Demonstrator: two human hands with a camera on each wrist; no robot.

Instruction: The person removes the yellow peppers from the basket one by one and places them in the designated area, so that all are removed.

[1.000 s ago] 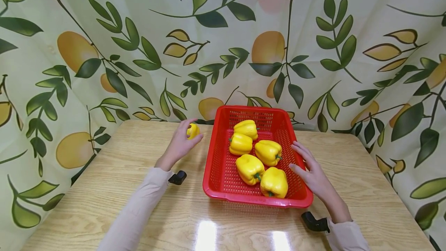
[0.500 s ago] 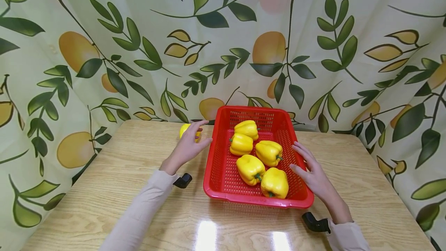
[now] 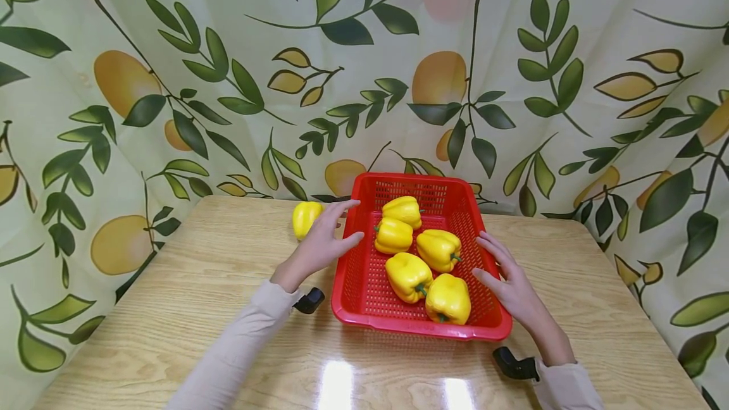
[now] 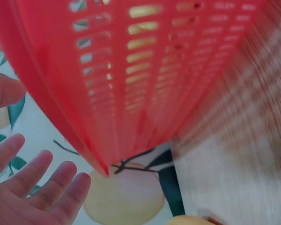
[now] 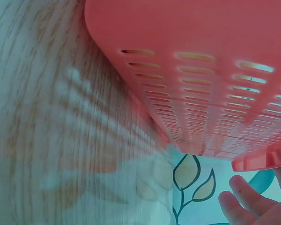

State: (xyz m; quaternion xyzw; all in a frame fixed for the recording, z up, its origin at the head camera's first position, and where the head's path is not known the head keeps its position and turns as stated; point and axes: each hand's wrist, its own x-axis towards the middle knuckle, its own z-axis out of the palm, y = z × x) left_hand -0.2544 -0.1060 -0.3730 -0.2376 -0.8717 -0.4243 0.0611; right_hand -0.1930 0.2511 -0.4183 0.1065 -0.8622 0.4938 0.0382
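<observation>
Table [image 3: 307, 347]: pale wood, visible grain, shiny; 2 glare spots [image 3: 336, 385] on wearer's side of both hands. Directly on it: red basket [image 3: 410, 328], perforated, btwn L hand [image 3: 319, 242] & R hand [image 3: 512, 283]; 1 yellow pepper [image 3: 305, 215] on bare wood, just beyond L hand, partly hidden by it.

Pale, softly creased sleeves [image 3: 239, 340] end beside bent black wrist cameras [image 3: 515, 364].

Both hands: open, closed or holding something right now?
Left hand: open, holding nothing, near the red basket.
Right hand: open, holding nothing; contact with the basket unclear.
</observation>
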